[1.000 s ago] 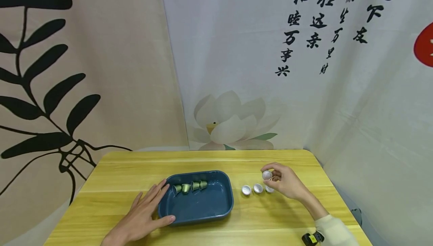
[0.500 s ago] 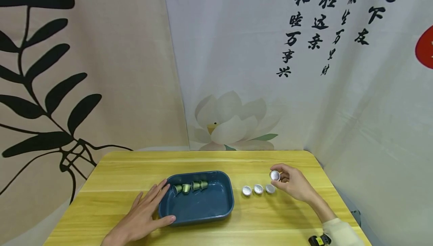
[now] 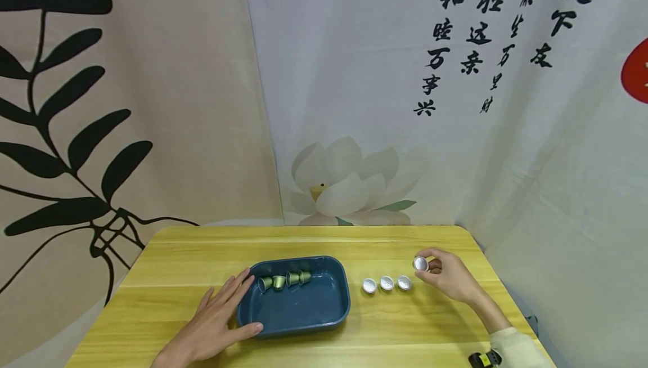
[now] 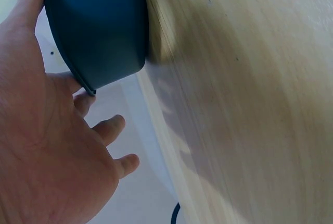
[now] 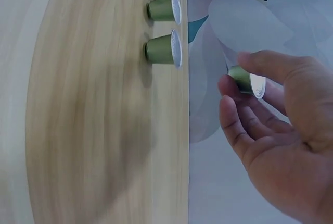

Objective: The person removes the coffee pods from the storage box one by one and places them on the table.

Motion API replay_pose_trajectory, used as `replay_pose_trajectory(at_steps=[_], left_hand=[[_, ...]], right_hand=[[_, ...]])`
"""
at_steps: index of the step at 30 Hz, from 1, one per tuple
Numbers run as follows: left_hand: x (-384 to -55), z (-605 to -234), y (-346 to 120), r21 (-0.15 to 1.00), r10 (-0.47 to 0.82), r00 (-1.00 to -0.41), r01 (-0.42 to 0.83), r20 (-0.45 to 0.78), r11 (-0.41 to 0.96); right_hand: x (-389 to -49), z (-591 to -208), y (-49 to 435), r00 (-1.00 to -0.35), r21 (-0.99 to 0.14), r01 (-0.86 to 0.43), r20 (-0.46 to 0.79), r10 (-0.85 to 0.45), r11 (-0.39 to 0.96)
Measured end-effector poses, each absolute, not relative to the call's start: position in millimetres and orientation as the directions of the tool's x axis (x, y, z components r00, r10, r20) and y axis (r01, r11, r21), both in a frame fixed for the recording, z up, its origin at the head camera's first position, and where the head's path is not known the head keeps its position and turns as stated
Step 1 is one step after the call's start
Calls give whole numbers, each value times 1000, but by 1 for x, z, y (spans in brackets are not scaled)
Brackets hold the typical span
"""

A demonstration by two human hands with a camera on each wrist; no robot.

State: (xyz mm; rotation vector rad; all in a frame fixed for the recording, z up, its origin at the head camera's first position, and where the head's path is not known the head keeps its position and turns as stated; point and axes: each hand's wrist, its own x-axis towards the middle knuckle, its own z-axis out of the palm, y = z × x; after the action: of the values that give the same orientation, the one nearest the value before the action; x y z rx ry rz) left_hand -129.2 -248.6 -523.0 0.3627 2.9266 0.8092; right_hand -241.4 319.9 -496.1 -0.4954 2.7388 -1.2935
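My right hand [image 3: 448,275] pinches a green coffee capsule [image 5: 240,78] between thumb and fingers, its silver foil lid facing up, above the table. Three more capsules stand lid up in a row to its left: a near one [image 3: 404,283], a middle one [image 3: 387,283] and a far-left one [image 3: 369,286]. My left hand [image 3: 212,320] rests with spread fingers on the left rim of a dark blue tray [image 3: 304,323]. Inside the tray, several green capsules [image 3: 278,282] lie along the back left. In the left wrist view the fingers touch the tray's rim.
The yellow wooden table [image 3: 385,340] ends at a rounded back right corner. Behind it hangs a pale cloth backdrop [image 3: 354,103] with a printed flower and black characters. A black device with a yellow patch [image 3: 485,358] sits at my right cuff.
My right hand has moved right with the pinched capsule, away from the row, uncovering the rightmost standing capsule. My left hand and the tray have stayed in place.
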Motion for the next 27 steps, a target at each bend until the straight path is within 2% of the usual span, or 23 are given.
replay_pose_trajectory(at_steps=[14,22,27], left_hand=[[-129,-523,-249,518,251,-968,208,-12,829],[-129,-523,-249,529,253,-967,203,-22,824],[-129,-523,-249,528,252,-968,205,-18,824]], right_hand=[[-246,-509,329,-949,-729,-230,20,-315,645],[-247,-516,330,-922,-677,-300,24,-388,672],[-247,-520,331,-923,-664,-288,-1,-386,691]])
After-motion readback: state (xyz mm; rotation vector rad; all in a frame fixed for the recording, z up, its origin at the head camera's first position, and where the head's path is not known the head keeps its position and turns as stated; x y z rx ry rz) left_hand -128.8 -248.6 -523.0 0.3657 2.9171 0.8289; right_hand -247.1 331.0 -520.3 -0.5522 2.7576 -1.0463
